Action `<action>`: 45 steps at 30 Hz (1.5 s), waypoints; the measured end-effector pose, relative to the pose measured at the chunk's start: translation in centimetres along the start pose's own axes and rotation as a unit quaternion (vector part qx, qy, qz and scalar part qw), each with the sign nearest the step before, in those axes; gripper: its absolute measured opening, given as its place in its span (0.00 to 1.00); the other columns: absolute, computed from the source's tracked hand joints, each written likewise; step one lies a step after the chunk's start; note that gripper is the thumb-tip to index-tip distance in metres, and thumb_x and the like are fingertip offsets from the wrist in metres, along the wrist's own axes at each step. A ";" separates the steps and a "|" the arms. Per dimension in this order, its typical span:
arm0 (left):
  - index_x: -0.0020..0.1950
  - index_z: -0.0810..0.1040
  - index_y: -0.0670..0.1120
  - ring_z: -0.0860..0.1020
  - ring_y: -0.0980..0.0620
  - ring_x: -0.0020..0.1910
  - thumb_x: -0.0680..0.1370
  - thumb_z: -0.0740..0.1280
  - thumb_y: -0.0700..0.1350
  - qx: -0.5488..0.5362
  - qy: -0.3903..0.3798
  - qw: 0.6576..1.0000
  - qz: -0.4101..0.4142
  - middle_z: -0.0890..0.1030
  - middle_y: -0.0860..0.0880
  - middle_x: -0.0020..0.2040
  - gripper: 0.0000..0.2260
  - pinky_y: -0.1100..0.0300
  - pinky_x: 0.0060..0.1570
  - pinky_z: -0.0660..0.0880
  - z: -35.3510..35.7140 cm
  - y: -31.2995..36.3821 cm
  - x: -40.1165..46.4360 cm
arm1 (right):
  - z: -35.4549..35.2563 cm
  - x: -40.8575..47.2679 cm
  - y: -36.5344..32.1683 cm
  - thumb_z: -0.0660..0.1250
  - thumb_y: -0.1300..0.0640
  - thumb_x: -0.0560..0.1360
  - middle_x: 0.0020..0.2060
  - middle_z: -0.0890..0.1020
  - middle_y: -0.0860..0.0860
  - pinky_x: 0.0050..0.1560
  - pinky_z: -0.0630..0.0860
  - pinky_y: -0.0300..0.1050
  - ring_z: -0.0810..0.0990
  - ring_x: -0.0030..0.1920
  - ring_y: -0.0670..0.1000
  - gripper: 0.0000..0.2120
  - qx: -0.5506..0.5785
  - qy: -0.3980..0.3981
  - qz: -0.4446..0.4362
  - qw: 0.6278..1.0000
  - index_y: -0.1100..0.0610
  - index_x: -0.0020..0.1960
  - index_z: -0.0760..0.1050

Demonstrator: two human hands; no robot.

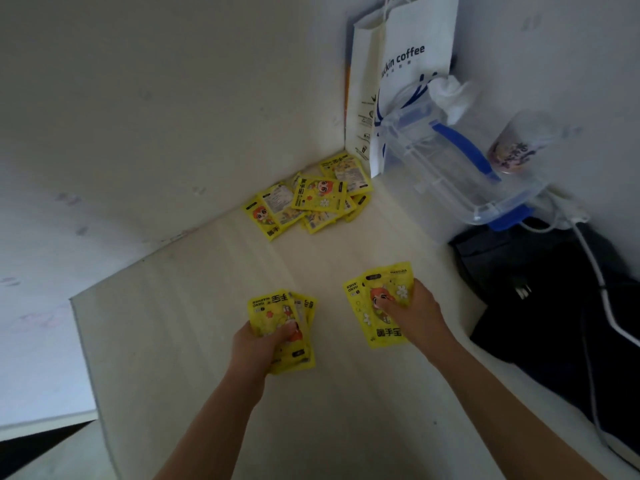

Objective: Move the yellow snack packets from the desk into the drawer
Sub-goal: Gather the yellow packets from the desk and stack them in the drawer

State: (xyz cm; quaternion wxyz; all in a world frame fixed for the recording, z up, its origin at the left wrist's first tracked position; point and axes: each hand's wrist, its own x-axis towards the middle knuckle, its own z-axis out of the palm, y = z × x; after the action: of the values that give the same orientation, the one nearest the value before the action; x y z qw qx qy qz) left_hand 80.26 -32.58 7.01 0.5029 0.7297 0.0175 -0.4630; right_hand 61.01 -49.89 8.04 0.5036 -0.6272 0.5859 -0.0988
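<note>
Several yellow packets (308,199) with a red-haired cartoon figure lie in a loose heap in the desk's far corner against the wall. My left hand (258,342) grips a small fanned stack of yellow packets (277,313) above the middle of the pale desk (173,341). My right hand (414,315) holds another packet or two (372,327), thumb pressed on the printed face. Both hands are near me, well short of the heap. No drawer is in view.
A white paper coffee bag (401,74) stands in the corner behind the heap. A clear plastic box with blue handle (453,168) leans beside it, with a cup (516,147) behind. A black bag (554,306) and white cable (595,271) lie at right. The desk's left edge drops away.
</note>
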 end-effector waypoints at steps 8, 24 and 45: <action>0.51 0.83 0.44 0.85 0.43 0.41 0.69 0.77 0.40 0.012 -0.016 1.000 0.010 0.86 0.43 0.43 0.12 0.47 0.40 0.83 -0.2 -3.6 -3.8 | 1.0 -7.6 2.2 0.75 0.53 0.69 0.50 0.81 0.51 0.53 0.79 0.56 0.81 0.50 0.53 0.19 0.088 0.035 0.041 0.995 0.54 0.55 0.72; 0.49 0.83 0.45 0.86 0.47 0.40 0.68 0.77 0.39 0.106 -0.154 0.979 0.086 0.87 0.47 0.42 0.11 0.51 0.36 0.83 -5.2 -5.1 -7.8 | 8.1 -21.9 6.5 0.75 0.51 0.68 0.48 0.83 0.50 0.52 0.80 0.56 0.82 0.49 0.53 0.19 0.153 0.187 0.106 0.965 0.53 0.56 0.76; 0.52 0.81 0.48 0.85 0.49 0.44 0.67 0.78 0.41 0.343 -0.375 0.849 0.146 0.86 0.49 0.45 0.16 0.53 0.42 0.81 -2.6 -16.9 -20.2 | 11.6 -47.4 19.9 0.72 0.54 0.70 0.40 0.85 0.46 0.36 0.81 0.43 0.85 0.41 0.45 0.08 0.343 0.433 0.229 0.802 0.49 0.49 0.79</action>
State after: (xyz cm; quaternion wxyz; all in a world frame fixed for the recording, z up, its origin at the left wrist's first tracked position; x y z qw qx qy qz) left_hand 62.15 -13.39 9.04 0.2513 0.6207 -0.4390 -0.5990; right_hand 42.72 -0.54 9.79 0.3875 -0.1530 0.7977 -0.4361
